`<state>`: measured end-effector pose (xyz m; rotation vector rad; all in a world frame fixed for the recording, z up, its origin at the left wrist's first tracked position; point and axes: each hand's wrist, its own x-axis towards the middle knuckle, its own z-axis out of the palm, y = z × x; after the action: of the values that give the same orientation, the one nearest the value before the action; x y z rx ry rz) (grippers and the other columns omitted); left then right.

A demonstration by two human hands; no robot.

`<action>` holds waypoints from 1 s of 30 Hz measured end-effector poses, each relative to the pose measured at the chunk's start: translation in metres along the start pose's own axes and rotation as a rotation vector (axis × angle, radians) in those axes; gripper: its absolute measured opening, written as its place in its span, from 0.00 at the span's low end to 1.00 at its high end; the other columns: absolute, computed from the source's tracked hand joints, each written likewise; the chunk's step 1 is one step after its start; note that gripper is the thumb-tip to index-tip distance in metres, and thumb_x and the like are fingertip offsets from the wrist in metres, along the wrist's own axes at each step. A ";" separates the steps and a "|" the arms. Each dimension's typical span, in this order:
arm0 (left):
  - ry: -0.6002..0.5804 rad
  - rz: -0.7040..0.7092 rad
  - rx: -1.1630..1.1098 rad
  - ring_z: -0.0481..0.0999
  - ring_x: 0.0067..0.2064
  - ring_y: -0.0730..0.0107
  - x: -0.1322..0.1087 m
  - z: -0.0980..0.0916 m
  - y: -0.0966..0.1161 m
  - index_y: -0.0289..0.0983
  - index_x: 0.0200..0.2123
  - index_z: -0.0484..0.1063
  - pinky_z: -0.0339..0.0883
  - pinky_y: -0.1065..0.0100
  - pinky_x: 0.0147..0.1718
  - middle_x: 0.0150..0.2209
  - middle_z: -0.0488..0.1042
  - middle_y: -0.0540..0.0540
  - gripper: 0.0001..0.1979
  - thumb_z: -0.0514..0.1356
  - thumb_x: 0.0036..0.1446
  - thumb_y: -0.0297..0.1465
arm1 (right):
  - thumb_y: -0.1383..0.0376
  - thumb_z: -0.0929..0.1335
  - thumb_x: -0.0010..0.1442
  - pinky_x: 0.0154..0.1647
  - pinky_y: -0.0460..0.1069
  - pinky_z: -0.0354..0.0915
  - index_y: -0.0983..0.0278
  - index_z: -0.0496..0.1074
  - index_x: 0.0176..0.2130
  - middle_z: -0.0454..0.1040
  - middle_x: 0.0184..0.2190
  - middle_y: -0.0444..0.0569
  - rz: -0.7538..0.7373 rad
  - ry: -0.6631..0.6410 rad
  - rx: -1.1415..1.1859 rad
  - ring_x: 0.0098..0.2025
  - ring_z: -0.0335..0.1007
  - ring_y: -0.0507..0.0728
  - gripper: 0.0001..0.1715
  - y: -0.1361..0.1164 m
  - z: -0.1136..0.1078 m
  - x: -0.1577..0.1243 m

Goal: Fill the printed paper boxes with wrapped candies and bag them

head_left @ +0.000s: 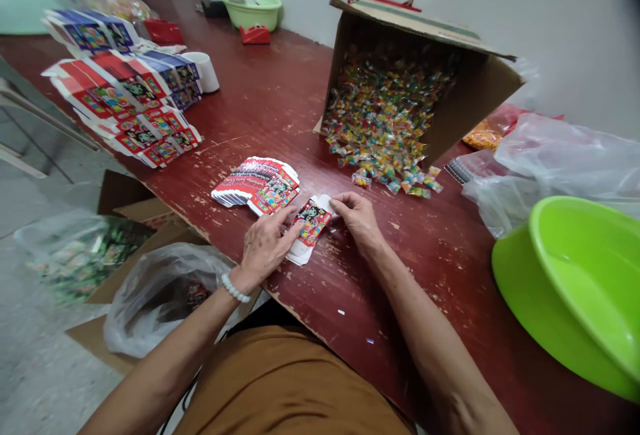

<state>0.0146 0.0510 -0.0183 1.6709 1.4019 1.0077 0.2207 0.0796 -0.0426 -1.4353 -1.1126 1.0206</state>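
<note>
A small flat candy box [311,221], red and black with white end flaps, lies on the table in front of me. My left hand [267,240], with a pale bead bracelet at the wrist, holds it down from the left, thumb and fingers on its printed face and edge. At its far end, my right hand [356,216] pinches the white flap between thumb and fingertips. Just beyond my left hand, a fanned stack of flat candy boxes [257,185] rests on the table.
Wrapped candies [385,111] spill from a tipped cardboard box [463,98]. Bundled flat cartons [125,101] stand far left near a white cup [203,73]. A green basin [520,275] sits right. A plastic-lined carton [155,295] is below the left table edge.
</note>
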 end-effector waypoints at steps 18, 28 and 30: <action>-0.385 -0.528 -0.827 0.81 0.29 0.64 0.010 -0.008 0.014 0.30 0.43 0.77 0.77 0.68 0.29 0.33 0.83 0.39 0.18 0.66 0.59 0.40 | 0.55 0.68 0.51 0.25 0.46 0.62 0.63 0.72 0.34 0.73 0.25 0.41 0.014 -0.131 0.044 0.23 0.65 0.50 0.15 -0.012 -0.012 -0.012; -0.396 -0.550 -0.751 0.75 0.21 0.73 0.000 -0.032 0.023 0.32 0.42 0.76 0.71 0.73 0.22 0.25 0.74 0.50 0.26 0.73 0.46 0.45 | 0.58 0.70 0.57 0.50 0.55 0.65 0.61 0.74 0.48 0.74 0.47 0.52 -0.230 -0.068 -0.167 0.51 0.68 0.61 0.19 -0.020 0.001 -0.025; -0.477 -0.518 -0.745 0.74 0.21 0.73 -0.009 -0.025 0.028 0.32 0.37 0.76 0.68 0.73 0.22 0.24 0.74 0.50 0.26 0.73 0.44 0.48 | 0.55 0.70 0.60 0.44 0.52 0.68 0.60 0.71 0.53 0.75 0.47 0.51 -0.191 -0.239 -0.035 0.45 0.71 0.57 0.22 -0.032 0.007 -0.036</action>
<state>0.0031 0.0395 0.0162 0.8486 0.8967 0.6457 0.2019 0.0481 -0.0103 -1.2290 -1.4179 1.0580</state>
